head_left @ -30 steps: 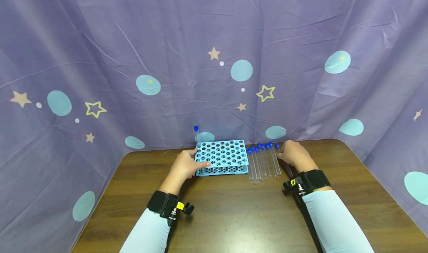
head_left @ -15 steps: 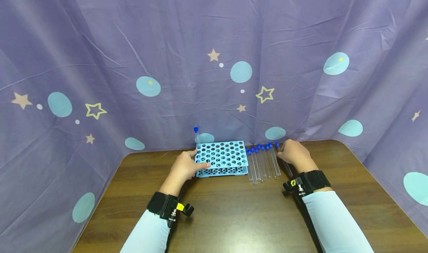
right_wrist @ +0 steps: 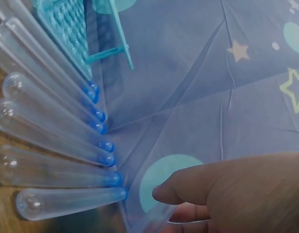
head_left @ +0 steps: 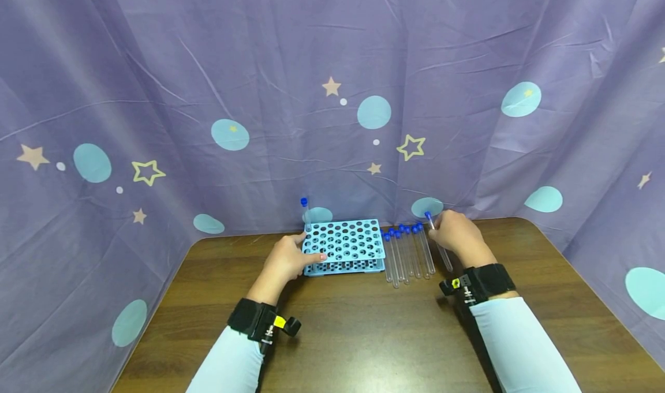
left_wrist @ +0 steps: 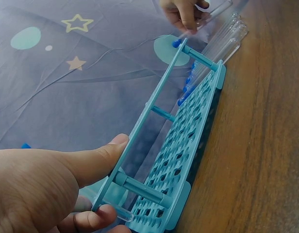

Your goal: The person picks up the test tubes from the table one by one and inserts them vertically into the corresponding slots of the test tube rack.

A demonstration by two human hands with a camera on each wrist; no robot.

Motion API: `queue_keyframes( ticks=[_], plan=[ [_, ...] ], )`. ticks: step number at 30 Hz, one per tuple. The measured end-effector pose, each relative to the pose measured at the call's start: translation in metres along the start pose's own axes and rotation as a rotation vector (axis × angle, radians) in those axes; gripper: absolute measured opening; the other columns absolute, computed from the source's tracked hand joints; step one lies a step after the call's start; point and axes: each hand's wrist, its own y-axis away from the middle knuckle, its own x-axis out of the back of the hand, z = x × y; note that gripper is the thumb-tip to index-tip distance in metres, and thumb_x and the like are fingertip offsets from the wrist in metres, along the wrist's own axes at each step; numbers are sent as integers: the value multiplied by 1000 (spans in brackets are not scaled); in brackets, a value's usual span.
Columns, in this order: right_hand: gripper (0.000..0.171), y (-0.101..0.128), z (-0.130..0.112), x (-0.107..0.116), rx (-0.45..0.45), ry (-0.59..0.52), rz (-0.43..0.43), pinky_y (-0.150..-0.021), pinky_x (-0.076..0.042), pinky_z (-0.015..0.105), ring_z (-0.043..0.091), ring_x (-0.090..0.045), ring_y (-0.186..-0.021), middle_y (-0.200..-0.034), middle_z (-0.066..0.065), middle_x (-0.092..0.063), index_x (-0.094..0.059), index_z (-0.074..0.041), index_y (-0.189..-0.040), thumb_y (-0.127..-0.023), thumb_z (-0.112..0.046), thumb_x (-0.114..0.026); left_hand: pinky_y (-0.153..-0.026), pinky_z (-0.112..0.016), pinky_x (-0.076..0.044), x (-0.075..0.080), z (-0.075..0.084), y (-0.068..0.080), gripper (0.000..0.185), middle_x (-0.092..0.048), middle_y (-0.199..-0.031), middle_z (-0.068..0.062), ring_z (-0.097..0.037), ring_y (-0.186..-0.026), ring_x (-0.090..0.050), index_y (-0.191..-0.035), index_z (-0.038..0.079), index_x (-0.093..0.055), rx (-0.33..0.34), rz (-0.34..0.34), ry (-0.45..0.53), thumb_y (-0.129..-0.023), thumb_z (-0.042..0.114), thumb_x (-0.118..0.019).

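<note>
Noted as the latest change: cap (head_left: 428, 214) of the held tube (head_left: 444, 258) raised off the table (head_left: 358, 324) over the last half second, formerly lying beside the tube row (head_left: 414, 255). Found now tilted, cap toward 11 o'clock, rounded end toward 5 o'clock; cannot tell from these views whether wholly clear of the wood. Located at 3 o'clock from the rack (head_left: 343, 243), just beyond the row. Seen at its middle: right hand (head_left: 457, 232), drawn nearly closed, pinching between thumb and fingers; far fingers partly hidden. Recorded as unchanged: left hand (head_left: 286, 259) at the rack's 9 o'clock end, closed about the edge, thumb over the top plate, fingers curled beneath, holding firm. Observed also without change: standing tube (head_left: 306, 211), upright in the 10 o'clock corner, blue cap uppermost. Confirmed lying flat at 3 o'clock, close beside the rack: remaining row, blue caps toward 12, rounded ends toward 5 to 6. Judged in consequence: one more tube separated from the row and under control, pick-up largely achieved, rack filling not advanced, steadiness of the rack well provided for by the opposite grip.
</note>
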Motion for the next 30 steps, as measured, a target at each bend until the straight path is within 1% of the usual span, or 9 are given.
queue_keyframes(
  ticks=[4, 7, 10, 12, 16, 19, 24, 27, 30],
  plan=[
    [21, 2, -5, 5, 6, -2, 32, -65, -49, 41, 25, -61, -76, -81, 4, -66, -68, -14, -81, -98, -25, -75, -51, -33, -56, 0, 0, 0, 103, -78, -87, -11, -18, -54, -63, -172, 10, -49, 2, 0, 0, -90, 48, -98],
    [17, 2, -7, 6, 16, -3, 48, -71, -56, 48, 28, -66, -81, -90, 9, -73, -74, -10, -93, -99, -26, -75, -51, -33, -56, 0, -1, 0, 102, -78, -86, -12, -18, -53, -63, -172, 9, -49, -1, 1, -1, -90, 46, -98],
    [22, 2, -9, 7, 29, -4, 68, -79, -61, 57, 33, -72, -88, -100, 16, -78, -77, -6, -104, -100, -27, -75, -51, -33, -56, 0, -1, 0, 101, -79, -87, -12, -18, -53, -62, -171, 9, -49, -1, 2, 2, -91, 46, -98],
    [26, 3, -10, 8, 31, -8, 83, -84, -63, 61, 36, -75, -93, -108, 20, -80, -77, -3, -112, -101, -27, -75, -51, -33, -56, 0, -1, 1, 102, -79, -87, -12, -18, -53, -62, -171, 10, -49, -1, 3, 2, -90, 46, -98],
    [34, 5, -13, 11, 27, -24, 113, -90, -63, 63, 42, -78, -101, -118, 25, -81, -75, 1, -120, -102, -27, -76, -51, -32, -55, 0, 0, 1, 102, -76, -80, -12, -17, -52, -61, -172, 10, -48, 0, 1, 2, -91, 46, -98],
    [36, 6, -16, 13, 35, -35, 145, -89, -63, 63, 41, -77, -98, -116, 26, -80, -74, 3, -122, -101, -27, -75, -50, -32, -54, 0, -1, 1, 101, -72, -74, -9, -17, -52, -60, -172, 10, -49, 0, 2, 5, -91, 46, -98],
    [32, 6, -19, 15, 57, -59, 217, -78, -61, 57, 33, -70, -82, -101, 20, -79, -73, 2, -116, -98, -24, -76, -50, -33, -53, 0, -1, 0, 102, -66, -67, -5, -17, -52, -61, -172, 10, -49, -1, 2, 2, -90, 46, -98],
    [29, 7, -20, 17, 71, -82, 246, -73, -60, 54, 30, -69, -77, -96, 17, -78, -71, 0, -114, -98, -24, -75, -50, -32, -54, 0, -1, 0, 102, -66, -66, -4, -17, -52, -61, -172, 11, -49, 0, 4, -2, -90, 47, -98],
    [29, 8, -22, 19, 81, -99, 263, -72, -60, 52, 30, -71, -76, -96, 16, -79, -70, -1, -116, -101, -25, -74, -51, -32, -54, 0, -1, 0, 102, -69, -70, -6, -17, -52, -61, -172, 11, -48, 2, 2, 0, -90, 47, -98]
  ],
)
